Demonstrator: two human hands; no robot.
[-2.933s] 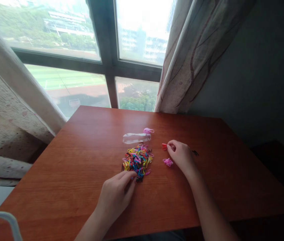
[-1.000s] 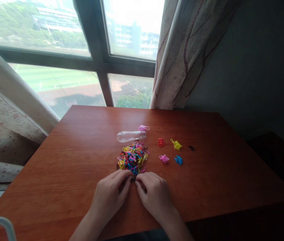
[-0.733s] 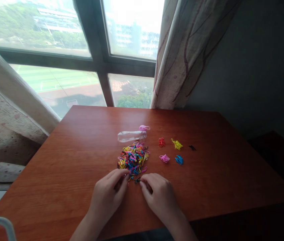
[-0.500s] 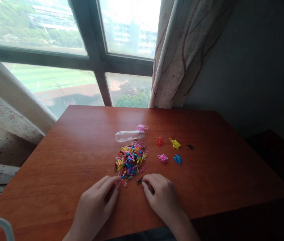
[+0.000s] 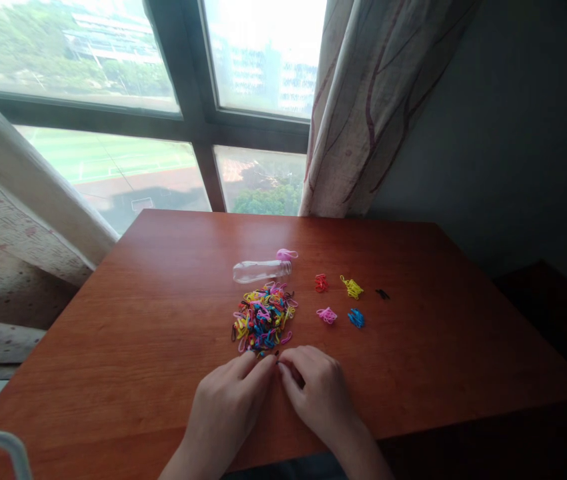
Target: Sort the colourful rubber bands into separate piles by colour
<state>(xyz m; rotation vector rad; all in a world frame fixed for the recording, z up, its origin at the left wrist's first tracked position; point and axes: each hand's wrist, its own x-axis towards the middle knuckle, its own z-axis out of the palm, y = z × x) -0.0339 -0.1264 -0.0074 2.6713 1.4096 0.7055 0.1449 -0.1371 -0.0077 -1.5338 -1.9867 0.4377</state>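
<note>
A mixed pile of small coloured elastic bands lies just beyond my hands. My right hand is closed in a pinch on a black elastic band, of which only a bit shows at the fingertips. Right beside it, my left hand has its fingers pressed together at the near edge of the pile, close to that black band. Its fingertips hide whatever is between them.
Sorted bands lie right of the pile: red, yellow, pink, blue and black groups. Behind the pile rest a clear bottle on its side and a pink looped cap. The wooden table meets a window.
My left hand has moved right until its fingertips are next to my right hand's. The pink band that showed by the left fingertips is out of sight. My right hand has hardly moved.
</note>
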